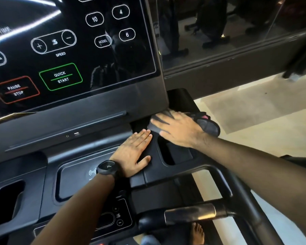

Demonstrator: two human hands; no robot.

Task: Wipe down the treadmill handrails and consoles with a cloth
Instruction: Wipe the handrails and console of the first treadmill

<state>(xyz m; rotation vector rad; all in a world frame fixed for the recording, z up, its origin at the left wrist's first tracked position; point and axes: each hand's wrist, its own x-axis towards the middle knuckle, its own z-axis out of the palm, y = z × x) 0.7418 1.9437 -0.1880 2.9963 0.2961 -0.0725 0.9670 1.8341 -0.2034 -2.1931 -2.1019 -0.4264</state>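
The dark cloth (209,125) is pressed flat into the right corner of the treadmill console, just below the display panel (69,50), by the right hand (177,129). Its fingers are spread and straight on the fabric, so nothing is clamped. The cloth's loose end, with a pink patch, is left bunched beyond the hand.

The left hand (136,152) is laid palm-down on the console deck (157,174), fingers straight and together, holding nothing, with its fingertips just beside the cloth's near edge.

The step in hand is judged to be the wiping of the seam where the panel meets the deck. It is best done with even palm pressure, the cloth being drawn along the seam rather than dabbed, so that dust is carried out of the corner. The bunched end should be folded under, or it may drag. The cup-holder recess (168,154) close by is likely to need cloth wrapped over a fingertip. The QUICK START key (61,76) is better kept clear of the bracing hand. The handrail (189,216) is judged still to be done.
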